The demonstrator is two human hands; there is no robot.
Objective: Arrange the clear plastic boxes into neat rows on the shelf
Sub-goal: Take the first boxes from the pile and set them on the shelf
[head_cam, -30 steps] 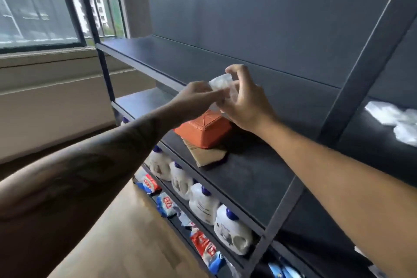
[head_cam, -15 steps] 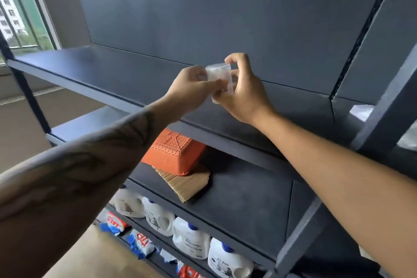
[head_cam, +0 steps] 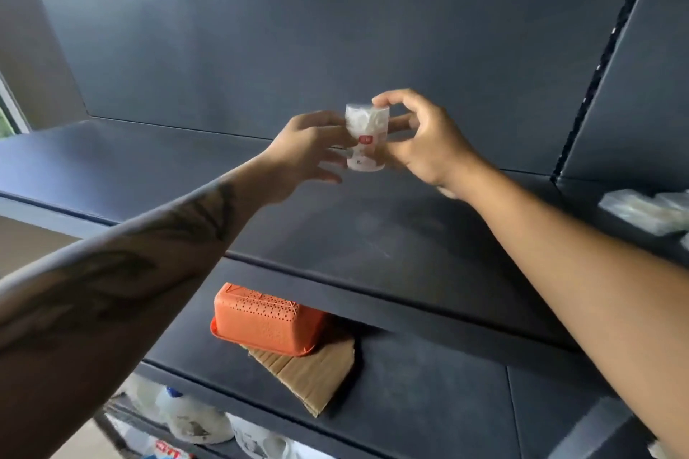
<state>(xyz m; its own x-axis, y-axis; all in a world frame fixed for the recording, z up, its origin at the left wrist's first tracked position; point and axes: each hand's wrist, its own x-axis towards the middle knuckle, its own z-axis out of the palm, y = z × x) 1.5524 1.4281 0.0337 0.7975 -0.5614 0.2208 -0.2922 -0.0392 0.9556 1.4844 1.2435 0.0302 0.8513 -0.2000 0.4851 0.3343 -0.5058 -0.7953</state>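
Gripping clear box (head_cam: 366, 138), orange basket (head_cam: 266, 320) below

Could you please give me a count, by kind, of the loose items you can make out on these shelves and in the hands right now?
Clear plastic box, held between left hand and right hand: 1
Orange basket, upside down: 1
Cardboard piece under it: 1
White jugs on the bottom shelf, partly hidden: at least 2
Clear packets at far right, count unclear
Total countable: at least 5
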